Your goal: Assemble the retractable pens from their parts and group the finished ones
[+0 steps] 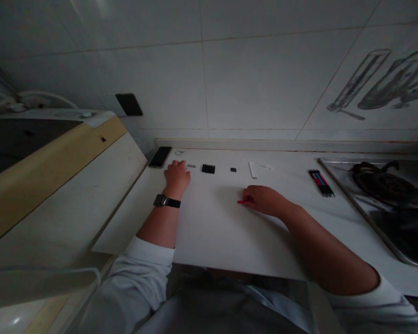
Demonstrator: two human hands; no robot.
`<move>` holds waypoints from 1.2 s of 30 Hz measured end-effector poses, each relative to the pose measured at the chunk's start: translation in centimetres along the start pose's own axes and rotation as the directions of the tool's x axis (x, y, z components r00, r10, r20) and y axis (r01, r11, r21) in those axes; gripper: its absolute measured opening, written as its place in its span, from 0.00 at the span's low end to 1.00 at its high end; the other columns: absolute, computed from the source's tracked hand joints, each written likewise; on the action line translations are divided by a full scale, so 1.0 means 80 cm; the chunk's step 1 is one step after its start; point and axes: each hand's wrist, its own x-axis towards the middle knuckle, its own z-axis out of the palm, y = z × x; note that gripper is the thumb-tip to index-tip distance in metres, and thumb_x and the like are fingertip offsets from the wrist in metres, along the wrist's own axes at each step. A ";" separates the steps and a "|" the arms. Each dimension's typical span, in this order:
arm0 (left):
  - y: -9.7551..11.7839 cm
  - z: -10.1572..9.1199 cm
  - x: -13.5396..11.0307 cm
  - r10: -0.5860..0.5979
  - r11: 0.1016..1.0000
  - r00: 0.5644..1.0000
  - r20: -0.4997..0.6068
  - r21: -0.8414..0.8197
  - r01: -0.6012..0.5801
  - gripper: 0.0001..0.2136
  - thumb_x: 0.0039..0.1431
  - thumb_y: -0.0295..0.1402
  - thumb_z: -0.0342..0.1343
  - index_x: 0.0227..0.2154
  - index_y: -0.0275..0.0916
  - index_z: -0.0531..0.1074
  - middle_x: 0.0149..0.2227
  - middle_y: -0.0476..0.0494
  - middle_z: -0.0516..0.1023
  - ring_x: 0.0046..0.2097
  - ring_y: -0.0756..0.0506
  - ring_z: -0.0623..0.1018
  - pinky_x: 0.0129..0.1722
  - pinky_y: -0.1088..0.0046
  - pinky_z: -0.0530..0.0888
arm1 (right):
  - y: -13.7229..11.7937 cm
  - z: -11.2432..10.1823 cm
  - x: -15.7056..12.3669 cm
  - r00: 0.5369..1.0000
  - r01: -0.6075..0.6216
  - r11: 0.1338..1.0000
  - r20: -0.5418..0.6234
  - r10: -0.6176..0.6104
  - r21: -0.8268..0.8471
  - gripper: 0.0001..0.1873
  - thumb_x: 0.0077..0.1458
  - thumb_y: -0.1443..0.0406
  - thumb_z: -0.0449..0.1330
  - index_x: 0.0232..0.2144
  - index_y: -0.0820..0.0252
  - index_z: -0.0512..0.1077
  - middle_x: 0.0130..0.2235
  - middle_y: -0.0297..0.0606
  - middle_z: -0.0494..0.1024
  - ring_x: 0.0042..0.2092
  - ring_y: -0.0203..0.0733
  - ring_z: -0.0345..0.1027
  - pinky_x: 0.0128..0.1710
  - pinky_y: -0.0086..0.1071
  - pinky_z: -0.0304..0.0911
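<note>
My left hand [177, 176], wearing a black-banded watch, rests at the back left of the counter. Its fingers are bent and somewhat apart, beside a row of small metal springs [191, 166]; nothing shows in them. My right hand [264, 200] is closed low over the middle of the counter, pinching a short red piece [241, 202] whose tip points left; the rest of it is hidden by the fingers. Behind the hands lie a group of black ribbed grips [208, 169], small black parts [233, 170], thin white tubes [252, 170] and small clear pieces [267, 167].
A phone [160, 157] and a thin ring [179, 152] lie at the back left. Several dark pen-like sticks with red and blue parts [321, 183] are by the gas stove [386, 218] on the right. A tiled wall [251, 83] closes off the back; a white panel [90, 185] stands left.
</note>
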 end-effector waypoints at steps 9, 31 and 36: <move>0.001 0.006 -0.002 0.028 0.998 0.995 0.101 0.057 -0.033 0.19 0.65 0.37 0.55 0.57 0.42 0.75 0.56 0.30 0.73 0.56 0.29 0.73 0.51 0.52 0.71 | 0.002 0.002 0.001 0.990 -0.025 0.993 -0.132 0.041 0.119 0.20 0.66 0.51 0.58 0.52 0.57 0.72 0.44 0.43 0.79 0.41 0.45 0.73 0.42 0.35 0.65; 0.052 -0.014 -0.031 0.418 0.897 0.897 0.142 -0.219 -0.383 0.07 0.67 0.31 0.56 0.41 0.41 0.78 0.40 0.39 0.83 0.42 0.41 0.80 0.43 0.67 0.71 | -0.004 0.013 0.086 0.982 -0.041 0.998 -0.183 0.050 0.051 0.26 0.66 0.60 0.57 0.64 0.59 0.66 0.55 0.50 0.76 0.49 0.47 0.75 0.51 0.36 0.67; 0.049 -0.007 -0.028 0.381 0.913 0.912 0.153 -0.216 -0.345 0.07 0.66 0.30 0.56 0.41 0.41 0.79 0.41 0.38 0.83 0.43 0.40 0.80 0.44 0.65 0.71 | -0.008 0.005 0.143 0.990 -0.064 0.995 -0.130 0.053 -0.080 0.30 0.67 0.63 0.54 0.69 0.56 0.61 0.57 0.51 0.74 0.51 0.48 0.75 0.51 0.35 0.66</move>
